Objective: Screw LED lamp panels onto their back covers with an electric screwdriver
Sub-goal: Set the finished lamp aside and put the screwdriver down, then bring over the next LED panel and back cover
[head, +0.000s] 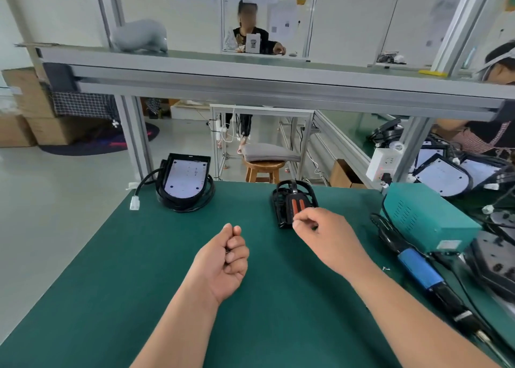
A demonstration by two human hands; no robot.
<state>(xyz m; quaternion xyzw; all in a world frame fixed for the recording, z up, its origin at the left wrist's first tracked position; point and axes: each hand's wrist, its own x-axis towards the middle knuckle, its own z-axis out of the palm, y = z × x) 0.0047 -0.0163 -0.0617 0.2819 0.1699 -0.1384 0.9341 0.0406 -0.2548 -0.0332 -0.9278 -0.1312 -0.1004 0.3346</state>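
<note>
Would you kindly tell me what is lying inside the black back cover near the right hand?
An orange part with dark stripes shows inside the back cover. The right hand covers its near end, so whatever lies there is hidden.

You work in bright, even, cool-white indoor light that seems to come from overhead, so your left hand (227, 259) and right hand (320, 236) throw only faint, soft shadows on the green mat (111, 270). The wide-angle lens bows the aluminium shelf rail (250, 86) and stretches everything toward the lower corners. The whole picture is slightly soft, the background looks paler and washed out, and the floor (55, 200) on your left carries a mild sheen.
</note>
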